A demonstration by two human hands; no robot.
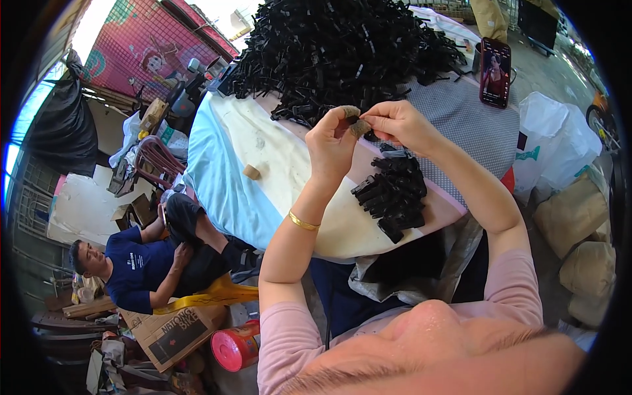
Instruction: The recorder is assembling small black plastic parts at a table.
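Observation:
My left hand (331, 146) and my right hand (403, 125) meet over the cloth-covered table (283, 178). Brown tape wraps the thumb and a fingertip of my left hand, which pinch a small black piece (359, 120); its exact kind is too small to make out. The fingertips of my right hand close on the same piece from the right side. Beyond my hands rises a large heap of black strap-like pieces (349, 49). A smaller pile of similar black pieces (393, 191) lies nearer me, below my right hand. On the left part of the cloth sits a brown tape roll (251, 172).
A phone (495, 72) with a lit screen stands at the table's far right. White plastic bags (550, 135) and brown sacks (571, 214) are on the right. To the left, a seated person (141, 266) is beside a cardboard box (168, 332) and a red bucket (234, 347).

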